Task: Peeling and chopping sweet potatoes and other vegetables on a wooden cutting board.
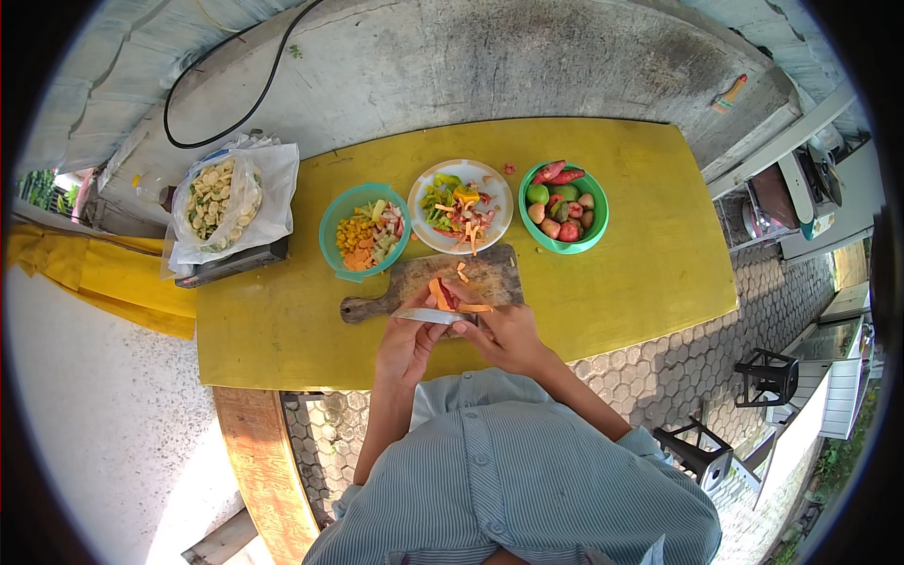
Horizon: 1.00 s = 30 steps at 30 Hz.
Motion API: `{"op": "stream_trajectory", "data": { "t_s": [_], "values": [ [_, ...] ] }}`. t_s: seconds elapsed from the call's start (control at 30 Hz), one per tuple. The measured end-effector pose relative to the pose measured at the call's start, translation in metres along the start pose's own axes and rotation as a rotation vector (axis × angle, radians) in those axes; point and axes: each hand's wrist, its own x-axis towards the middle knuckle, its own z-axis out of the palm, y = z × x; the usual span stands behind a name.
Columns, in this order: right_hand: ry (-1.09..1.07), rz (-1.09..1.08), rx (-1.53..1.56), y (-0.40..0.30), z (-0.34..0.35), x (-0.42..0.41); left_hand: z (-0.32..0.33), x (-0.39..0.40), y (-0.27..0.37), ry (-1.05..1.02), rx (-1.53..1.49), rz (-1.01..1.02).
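Observation:
My left hand [406,347] grips a partly peeled sweet potato [442,294] with orange flesh and red skin, above a wooden cutting board [417,277]. My right hand [510,335] holds a knife [432,316] whose blade points left, just below the sweet potato; its handle is mostly hidden by the fingers. An orange strip [474,308] lies by the right fingers. Small orange scraps [462,271] rest on the board. Behind it, a white plate [424,236] carries peels and trimmings. A teal bowl [327,236] at left holds diced vegetables or fruit in separate heaps.
A green bowl [600,227] of whole fruits and red-skinned sweet potatoes stands right of the plate. At the table's [635,282] left end, a plastic bag [224,201] of pale sliced food sits on a dark box [236,264]. A concrete wall [452,78] borders the far edge.

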Motion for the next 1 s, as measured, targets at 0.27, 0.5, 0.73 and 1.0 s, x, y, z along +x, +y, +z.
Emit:
{"op": "stream_trajectory", "data": {
  "t_s": [0.27, 0.5, 0.73, 1.0],
  "values": [
    [0.022, -0.036, -0.059, -0.005, -0.004, 0.002, 0.004, -0.004, 0.005, -0.038, -0.023, -0.015],
    [0.001, -0.021, -0.061, -0.005, -0.003, 0.002, 0.001, -0.005, 0.005, -0.032, 0.004, -0.011],
    [0.010, -0.017, -0.132, -0.010, -0.002, 0.001, 0.000, -0.008, 0.003, -0.068, 0.059, 0.046],
    [0.032, -0.060, -0.104, 0.000, 0.001, 0.000, 0.012, -0.012, 0.004, -0.024, 0.142, 0.054]
  ]
}}
